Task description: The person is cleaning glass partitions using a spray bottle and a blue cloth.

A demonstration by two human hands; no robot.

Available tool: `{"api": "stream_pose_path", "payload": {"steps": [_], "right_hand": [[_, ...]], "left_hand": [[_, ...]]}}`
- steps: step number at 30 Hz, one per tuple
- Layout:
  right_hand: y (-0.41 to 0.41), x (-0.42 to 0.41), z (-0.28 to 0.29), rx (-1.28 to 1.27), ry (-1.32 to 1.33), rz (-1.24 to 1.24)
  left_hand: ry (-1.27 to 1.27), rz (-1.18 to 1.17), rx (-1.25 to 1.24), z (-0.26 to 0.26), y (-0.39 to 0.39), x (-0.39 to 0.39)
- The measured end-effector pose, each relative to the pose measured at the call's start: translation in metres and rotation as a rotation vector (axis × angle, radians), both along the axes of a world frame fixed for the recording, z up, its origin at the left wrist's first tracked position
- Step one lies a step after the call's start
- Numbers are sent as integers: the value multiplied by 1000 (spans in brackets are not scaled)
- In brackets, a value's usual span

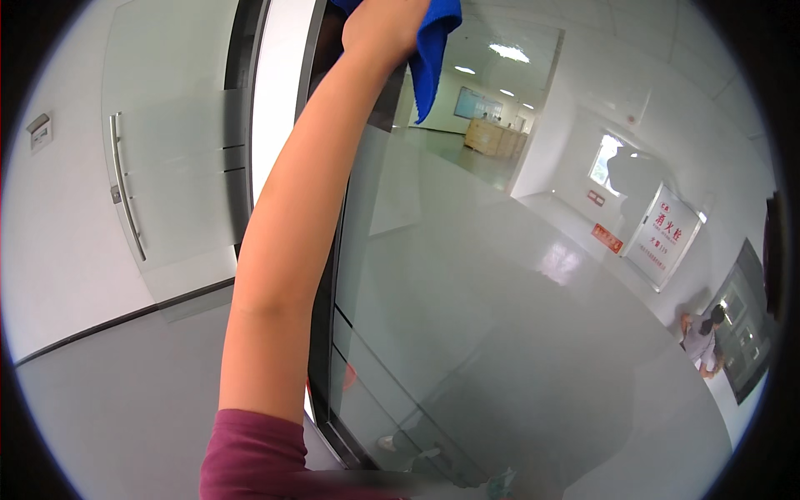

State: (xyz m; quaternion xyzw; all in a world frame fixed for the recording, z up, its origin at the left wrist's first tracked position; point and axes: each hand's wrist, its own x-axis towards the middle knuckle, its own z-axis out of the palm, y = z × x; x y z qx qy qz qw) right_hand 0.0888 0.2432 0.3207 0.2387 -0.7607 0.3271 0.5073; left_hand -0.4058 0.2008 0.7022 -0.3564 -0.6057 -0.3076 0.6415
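My left hand [390,26] is raised at the top edge, on a bare arm that reaches up from a maroon sleeve at the lower left. It holds a blue cloth [431,69] against or just before a dark-framed glass panel [475,300]. A pointed corner of the cloth hangs below the hand. My fingertips are cut off by the picture's edge. The glass shows faint reflections, with a blurred figure low down. My right hand is out of view; before me on that side lies the large glass surface.
A glass door with a long metal handle [127,187] stands at left, beside a wall switch box [40,132]. Right, on or through the glass, appear a wooden crate [490,137], a fire hydrant cabinet [664,237] and another person [701,340] by a dark window.
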Motion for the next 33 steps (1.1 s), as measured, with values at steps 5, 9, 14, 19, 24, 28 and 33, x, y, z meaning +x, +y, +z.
{"api": "stream_pose_path", "payload": {"steps": [5, 9, 14, 19, 24, 28, 33], "right_hand": [[2, -10, -9, -54, -24, 72], [11, 17, -15, -82, -97, 153], [19, 24, -29, -96, -184, 180], [24, 13, -20, -1, -137, 258], [17, 13, -18, -52, -158, 261], [26, 38, -37, -261, -442, 189], [11, 38, -18, -559, -592, 48]], "left_hand": [[-258, -269, -82, -55, -10, 7], [-438, -624, 214, -77, 1, 43], [-477, -657, 148, -121, -9, 39], [-504, -679, 134, -148, -14, 38], [-428, -689, 142, -165, -11, 32], [-415, -634, 179, -174, -7, 36], [-259, -702, 211, -188, -1, 26]]}}
